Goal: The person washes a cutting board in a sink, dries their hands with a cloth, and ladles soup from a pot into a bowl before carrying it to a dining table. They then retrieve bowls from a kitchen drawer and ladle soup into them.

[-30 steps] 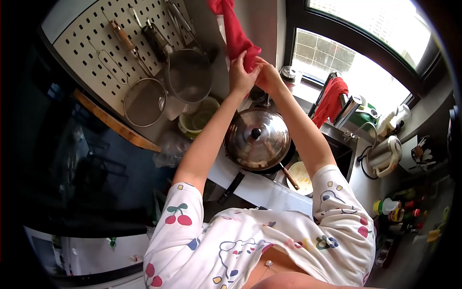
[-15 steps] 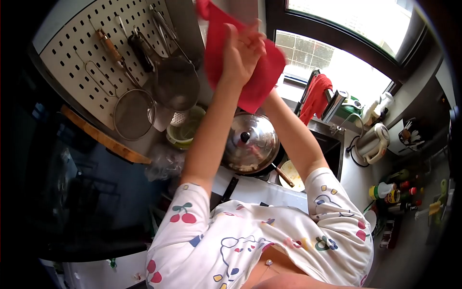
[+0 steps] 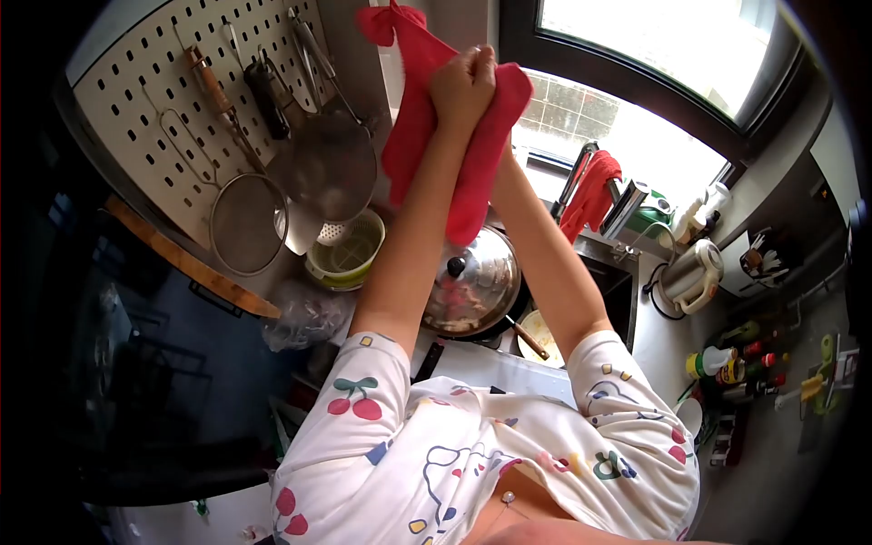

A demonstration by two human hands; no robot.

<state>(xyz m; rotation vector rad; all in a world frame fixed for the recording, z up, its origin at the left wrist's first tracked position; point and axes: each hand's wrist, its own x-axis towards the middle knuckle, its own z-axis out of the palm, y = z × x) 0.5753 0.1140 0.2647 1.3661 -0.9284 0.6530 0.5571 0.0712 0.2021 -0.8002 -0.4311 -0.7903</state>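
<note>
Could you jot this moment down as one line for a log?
left hand: closed on red cloth | right hand: hidden behind red cloth | lidded pan: below red cloth in view

Daylight is streaming through a dark-framed window (image 3: pixel 654 80) at the upper right. Opposite, a pale perforated panel (image 3: pixel 154 64) is standing above a slanting wooden strip (image 3: pixel 191 262), which is bordering a dark surface (image 3: pixel 173 381). A light counter (image 3: pixel 659 350) is running beside a dark sink (image 3: pixel 614 289).

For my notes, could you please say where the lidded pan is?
In the head view, the lidded pan sits near centre, below the held red cloth, right of the green basket.
</note>
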